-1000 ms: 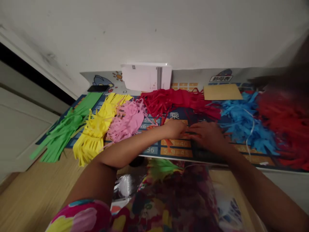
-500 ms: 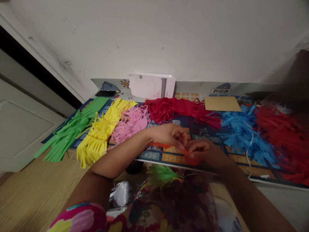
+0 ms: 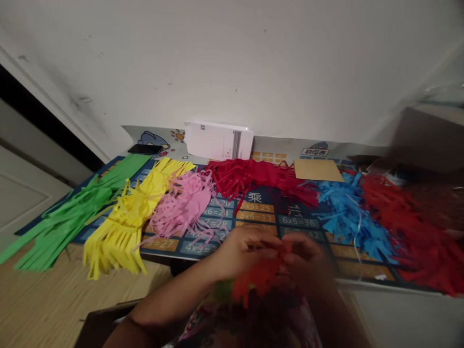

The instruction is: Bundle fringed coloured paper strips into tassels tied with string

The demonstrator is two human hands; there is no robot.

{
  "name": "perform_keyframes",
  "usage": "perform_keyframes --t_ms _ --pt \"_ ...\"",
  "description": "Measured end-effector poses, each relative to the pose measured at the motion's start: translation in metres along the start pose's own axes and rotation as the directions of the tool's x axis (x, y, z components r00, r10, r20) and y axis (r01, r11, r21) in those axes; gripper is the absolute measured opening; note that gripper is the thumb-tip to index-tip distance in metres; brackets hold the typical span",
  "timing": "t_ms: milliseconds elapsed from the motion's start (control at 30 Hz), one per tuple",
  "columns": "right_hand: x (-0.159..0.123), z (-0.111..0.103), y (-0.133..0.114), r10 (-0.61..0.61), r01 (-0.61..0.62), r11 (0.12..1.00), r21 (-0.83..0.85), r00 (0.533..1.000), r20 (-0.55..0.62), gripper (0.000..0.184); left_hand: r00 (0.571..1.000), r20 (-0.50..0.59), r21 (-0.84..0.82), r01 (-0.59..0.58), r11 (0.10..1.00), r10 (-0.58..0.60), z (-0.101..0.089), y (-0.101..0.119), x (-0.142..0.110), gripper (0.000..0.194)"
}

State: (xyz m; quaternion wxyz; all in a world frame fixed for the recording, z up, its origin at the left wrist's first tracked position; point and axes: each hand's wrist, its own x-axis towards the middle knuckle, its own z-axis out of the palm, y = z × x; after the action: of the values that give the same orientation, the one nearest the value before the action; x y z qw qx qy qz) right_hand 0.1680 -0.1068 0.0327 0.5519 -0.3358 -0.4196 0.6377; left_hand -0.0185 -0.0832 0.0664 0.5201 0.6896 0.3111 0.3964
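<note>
My left hand (image 3: 239, 253) and my right hand (image 3: 306, 258) meet at the table's front edge, with thumbs and fingers pinched together. Between them they grip a piece of orange-red fringed paper (image 3: 255, 280), whose cut strips hang down over my lap. Motion blurs the fingertips and the paper. A blurred bit of green (image 3: 223, 292) shows behind the left wrist. Just beyond the hands lie a pink fringed paper bundle (image 3: 188, 198) and a dark red one (image 3: 253, 174).
Across the printed table mat (image 3: 300, 221) lie green (image 3: 83, 208), yellow (image 3: 134, 212), blue (image 3: 351, 212) and red (image 3: 409, 227) fringed paper bundles. A phone (image 3: 145, 149), a white box (image 3: 217, 141) and a tan card (image 3: 317, 170) sit near the wall. White string (image 3: 358, 224) crosses the blue bundle.
Both hands have come down and closer to my body, bringing the orange-red paper off the mat, so its fringe now hangs in view. The camera view has shifted too.
</note>
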Motion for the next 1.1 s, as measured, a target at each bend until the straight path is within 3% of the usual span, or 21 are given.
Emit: perform_keyframes --t_ms 133,333,533,633,700,733,767,800,833,900,967,1100 --pt "-0.003 -0.008 0.003 -0.067 0.066 0.996 -0.051 0.998 -0.012 0.017 0.989 0.017 0.127 -0.148 0.981 0.147 0.003 -0.001 0.0 0.021" --pt "0.001 -0.012 0.003 -0.234 0.227 0.959 -0.169 0.972 -0.026 0.007 0.939 -0.062 0.403 -0.287 0.869 0.339 0.015 -0.008 0.0 0.014" --pt "-0.008 -0.011 0.002 -0.286 0.276 0.919 -0.282 0.958 0.005 0.005 0.921 -0.051 0.339 -0.349 0.874 0.387 0.017 -0.015 0.007 0.013" --pt "-0.003 -0.028 -0.005 -0.311 0.315 0.861 -0.399 0.947 0.077 0.004 0.96 -0.053 0.22 -0.258 0.941 0.276 0.016 -0.014 0.008 0.013" --pt "0.017 -0.055 -0.019 -0.356 0.294 0.735 -0.611 0.934 0.023 0.01 0.993 -0.102 0.054 -0.053 0.997 0.058 0.017 -0.015 0.006 0.009" --pt "0.034 -0.073 -0.028 -0.376 0.224 0.63 -0.743 0.926 -0.04 0.016 0.99 -0.118 -0.071 0.071 0.995 -0.079 0.018 -0.016 0.004 0.011" --pt "0.053 -0.092 -0.038 -0.368 0.045 0.482 -0.875 0.916 -0.156 0.023 0.971 -0.117 -0.205 0.183 0.962 -0.21 0.02 -0.018 0.003 0.017" --pt "0.075 -0.113 -0.047 -0.347 -0.155 0.261 -0.953 0.906 -0.243 0.031 0.944 -0.099 -0.321 0.268 0.908 -0.314 0.021 -0.021 0.001 0.024" --pt "0.097 -0.132 -0.056 -0.279 -0.281 0.003 -0.96 0.921 -0.271 0.036 0.922 -0.071 -0.4 0.323 0.858 -0.381 0.023 -0.024 0.0 0.031" --pt "0.137 -0.162 -0.069 -0.202 -0.309 -0.142 -0.94 0.939 -0.278 0.034 0.901 -0.032 -0.436 0.376 0.817 -0.432 0.026 -0.03 -0.001 0.041" --pt "0.166 -0.179 -0.074 -0.109 -0.297 -0.23 -0.927 0.954 -0.279 0.028 0.903 -0.031 -0.378 0.387 0.841 -0.429 0.027 -0.032 0.0 0.043" --pt "0.189 -0.183 -0.069 0.03 -0.294 -0.377 -0.879 0.944 -0.328 0.021 0.912 -0.071 -0.265 0.373 0.889 -0.403 0.025 -0.029 0.003 0.04"
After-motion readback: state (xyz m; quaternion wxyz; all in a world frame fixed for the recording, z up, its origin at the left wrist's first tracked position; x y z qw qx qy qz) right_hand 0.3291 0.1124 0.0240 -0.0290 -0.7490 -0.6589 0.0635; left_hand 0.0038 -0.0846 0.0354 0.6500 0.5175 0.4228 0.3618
